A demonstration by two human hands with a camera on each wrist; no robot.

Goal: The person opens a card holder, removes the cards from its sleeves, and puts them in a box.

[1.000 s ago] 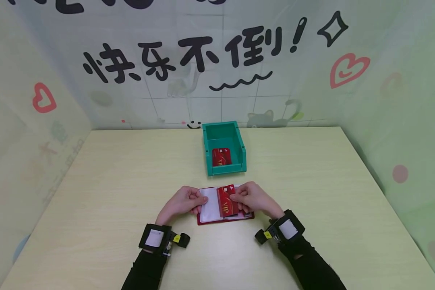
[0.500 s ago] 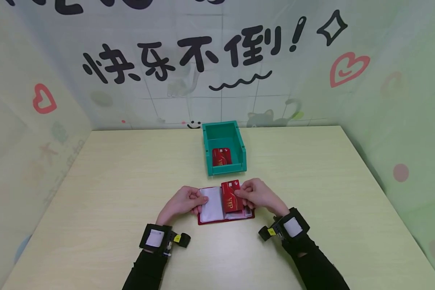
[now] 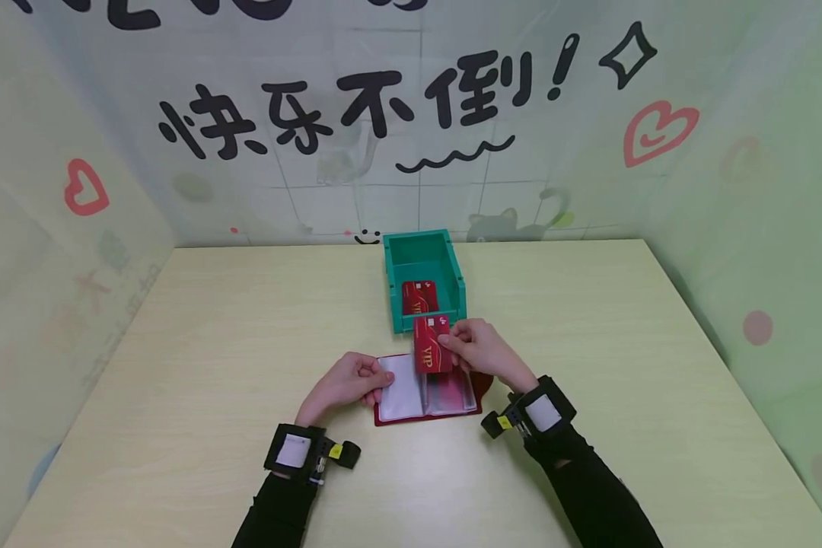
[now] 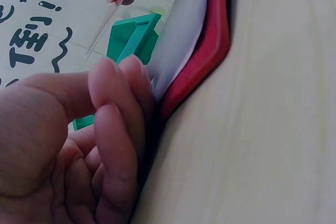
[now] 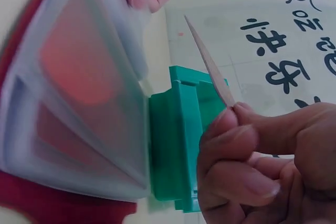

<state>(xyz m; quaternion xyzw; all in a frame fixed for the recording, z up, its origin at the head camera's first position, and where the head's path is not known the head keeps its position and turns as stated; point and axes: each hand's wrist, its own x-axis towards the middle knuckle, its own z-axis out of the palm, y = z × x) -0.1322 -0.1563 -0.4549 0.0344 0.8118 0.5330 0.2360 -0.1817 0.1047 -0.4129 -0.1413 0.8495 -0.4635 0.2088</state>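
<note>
1. From my head view, my right hand covers the right edge of the red VIP card I pinch, and its small print is too tiny to read.
2. That card hides part of the green bin's front wall and the card holder's top edge.
3. My left hand covers the holder's left edge.
4. The second card in the bin is partly behind the front wall.
5. In my right wrist view, the holder's sleeves blur; whatever red sits inside, I cannot tell.
</note>
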